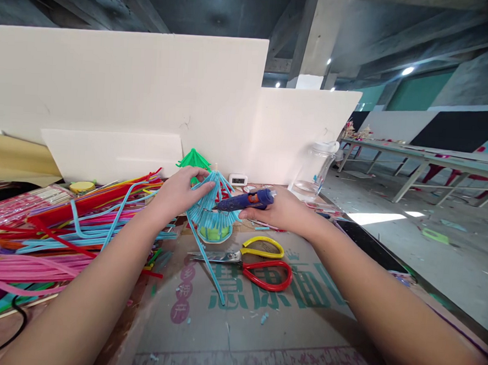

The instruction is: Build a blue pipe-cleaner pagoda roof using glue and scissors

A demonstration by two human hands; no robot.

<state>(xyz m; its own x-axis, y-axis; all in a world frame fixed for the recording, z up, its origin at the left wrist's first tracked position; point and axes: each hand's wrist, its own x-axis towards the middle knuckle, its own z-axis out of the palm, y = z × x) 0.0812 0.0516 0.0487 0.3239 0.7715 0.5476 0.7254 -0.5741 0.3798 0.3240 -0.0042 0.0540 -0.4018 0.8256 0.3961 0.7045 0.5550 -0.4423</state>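
Cardboard-covered desk (301, 329) | your left hand (181, 192) grips the part-built light-blue straw cone (211, 213) | right hand (277, 209) clasps the dark-blue glue gun (245, 200), nozzle on its ribs | one straw dangles unglued.

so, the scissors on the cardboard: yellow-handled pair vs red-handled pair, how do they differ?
The yellow-handled scissors lie farther from the person, the red-handled scissors nearer. The red loops look larger than the yellow. Both lie flat on the cardboard, untouched, handles right, blades pointing left and overlapping near the pivot.
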